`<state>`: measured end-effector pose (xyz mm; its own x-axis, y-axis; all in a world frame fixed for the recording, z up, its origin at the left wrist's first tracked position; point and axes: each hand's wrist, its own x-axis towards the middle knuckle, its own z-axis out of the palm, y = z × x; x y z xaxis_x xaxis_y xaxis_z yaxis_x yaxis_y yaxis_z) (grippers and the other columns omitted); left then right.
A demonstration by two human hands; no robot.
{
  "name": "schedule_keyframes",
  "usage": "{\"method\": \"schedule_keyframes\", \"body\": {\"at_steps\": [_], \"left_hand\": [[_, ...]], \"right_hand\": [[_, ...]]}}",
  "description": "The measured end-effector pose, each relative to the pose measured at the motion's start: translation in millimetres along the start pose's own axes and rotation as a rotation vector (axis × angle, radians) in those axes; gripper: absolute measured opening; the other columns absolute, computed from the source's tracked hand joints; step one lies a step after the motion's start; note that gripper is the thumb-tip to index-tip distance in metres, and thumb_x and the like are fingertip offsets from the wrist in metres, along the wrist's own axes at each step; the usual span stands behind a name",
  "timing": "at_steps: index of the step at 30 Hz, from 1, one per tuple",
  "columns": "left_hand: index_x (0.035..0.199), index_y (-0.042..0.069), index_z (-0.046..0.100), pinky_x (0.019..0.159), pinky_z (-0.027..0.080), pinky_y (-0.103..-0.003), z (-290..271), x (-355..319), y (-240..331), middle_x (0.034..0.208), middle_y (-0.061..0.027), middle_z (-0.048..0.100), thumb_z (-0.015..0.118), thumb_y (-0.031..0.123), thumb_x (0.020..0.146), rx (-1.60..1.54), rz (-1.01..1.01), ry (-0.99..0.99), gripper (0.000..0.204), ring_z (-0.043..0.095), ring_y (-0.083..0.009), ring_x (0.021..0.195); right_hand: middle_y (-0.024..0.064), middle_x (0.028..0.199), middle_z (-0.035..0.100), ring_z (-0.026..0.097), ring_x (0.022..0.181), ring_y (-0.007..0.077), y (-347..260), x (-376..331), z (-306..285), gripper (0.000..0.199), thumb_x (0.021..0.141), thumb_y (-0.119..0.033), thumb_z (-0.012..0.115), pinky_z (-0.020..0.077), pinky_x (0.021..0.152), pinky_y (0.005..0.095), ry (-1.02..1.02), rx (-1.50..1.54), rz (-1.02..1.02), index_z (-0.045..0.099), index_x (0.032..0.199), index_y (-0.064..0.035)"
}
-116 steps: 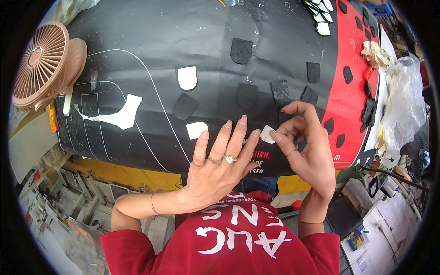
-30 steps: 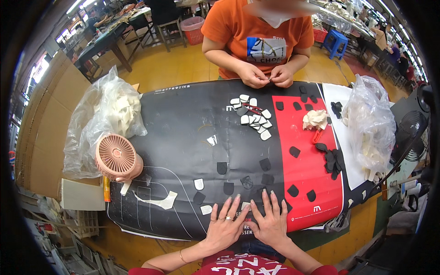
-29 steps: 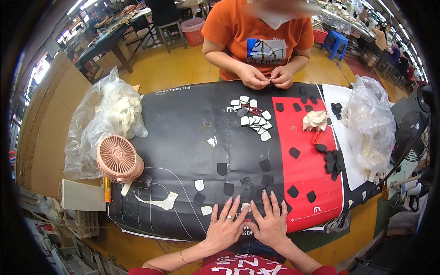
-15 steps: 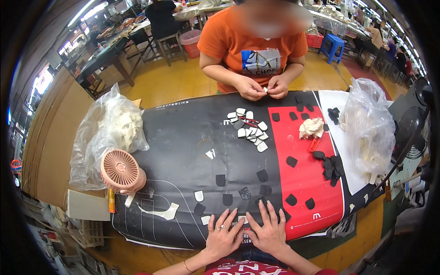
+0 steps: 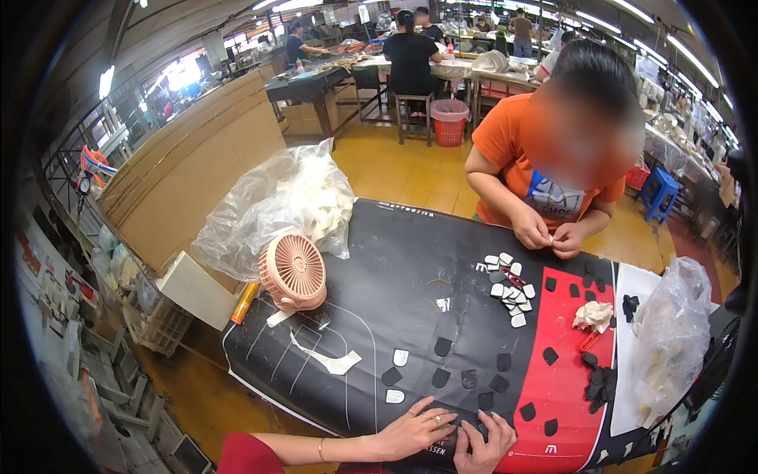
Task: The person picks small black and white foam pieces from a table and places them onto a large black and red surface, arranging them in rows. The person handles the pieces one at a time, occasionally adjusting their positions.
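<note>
My left hand (image 5: 417, 431) rests at the near edge of the black printed mat (image 5: 379, 272), fingers stretched towards the right. Close beside it is my right hand (image 5: 485, 444), its fingers slightly bent and apart, tips down on the mat. I see nothing held in either; whatever lies under the fingers is hidden. A black rounded patch (image 5: 485, 400) lies just beyond the right fingertips. Several more dark patches are scattered ahead, among them one patch (image 5: 441, 378) near the middle. To the left are a white patch (image 5: 401, 358) and a second white patch (image 5: 395, 396).
Across the table a person in orange (image 5: 545, 178) pinches a small piece beside a pile of white patches (image 5: 517, 294). A pink fan (image 5: 293, 272) and a plastic bag (image 5: 276, 197) stand left. Right are black patches (image 5: 602, 387), crumpled cloth (image 5: 594, 316) and another bag (image 5: 671, 340).
The view has swung left and up, so the table appears shifted right. My hands have drawn closer together, and their fingers are less spread. The white patch seen between them earlier is now hidden.
</note>
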<state>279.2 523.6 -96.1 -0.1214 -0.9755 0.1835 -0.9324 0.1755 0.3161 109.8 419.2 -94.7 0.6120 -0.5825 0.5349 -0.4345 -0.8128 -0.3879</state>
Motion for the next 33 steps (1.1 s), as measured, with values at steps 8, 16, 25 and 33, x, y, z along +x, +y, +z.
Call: {"method": "schedule_keyframes", "body": {"at_steps": [8, 16, 25, 33], "left_hand": [[0.108, 0.014, 0.066, 0.111, 0.031, -0.043, -30, 2, -26, 0.104, 0.0, 0.068, 0.062, 0.016, 0.085, 0.022, 0.067, 0.154, 0.024, 0.065, -0.0146, 0.106], [0.099, 0.014, 0.071, 0.11, 0.028, -0.045, -41, -39, -53, 0.104, -0.0006, 0.069, 0.076, 0.005, 0.079, 0.243, -0.293, 0.428, 0.022, 0.066, -0.021, 0.102], [0.115, 0.011, 0.071, 0.115, 0.023, -0.045, -22, -47, -32, 0.132, -0.0098, 0.064, 0.077, 0.021, 0.082, 0.109, -0.3, 0.277, 0.035, 0.057, -0.0249, 0.124], [0.111, 0.011, 0.071, 0.117, 0.018, -0.049, -21, -36, -32, 0.131, -0.0082, 0.065, 0.074, 0.023, 0.085, 0.045, -0.328, 0.167, 0.029, 0.055, -0.0255, 0.128]], "right_hand": [[0.0054, 0.105, 0.068, 0.06, 0.107, 0.0298, 4, 21, -14, 0.013, 0.079, -0.011, 0.076, 0.0396, 0.095, 0.0434, 0.047, 0.187, 0.208, 0.074, 0.092, -0.0095], [0.0055, 0.102, 0.069, 0.061, 0.107, 0.0278, 36, 41, -22, 0.013, 0.083, -0.011, 0.074, 0.0411, 0.093, 0.0408, 0.083, 0.057, 0.3, 0.073, 0.096, -0.0072], [0.008, 0.104, 0.066, 0.059, 0.104, 0.0275, 54, 75, -8, 0.025, 0.085, -0.015, 0.074, 0.0425, 0.093, 0.0409, -0.064, 0.031, 0.288, 0.07, 0.109, -0.0066], [0.0085, 0.101, 0.068, 0.063, 0.091, 0.0219, 59, 98, 16, 0.038, 0.086, -0.012, 0.062, 0.047, 0.091, 0.0381, -0.31, -0.415, -0.191, 0.064, 0.123, -0.001]]}}
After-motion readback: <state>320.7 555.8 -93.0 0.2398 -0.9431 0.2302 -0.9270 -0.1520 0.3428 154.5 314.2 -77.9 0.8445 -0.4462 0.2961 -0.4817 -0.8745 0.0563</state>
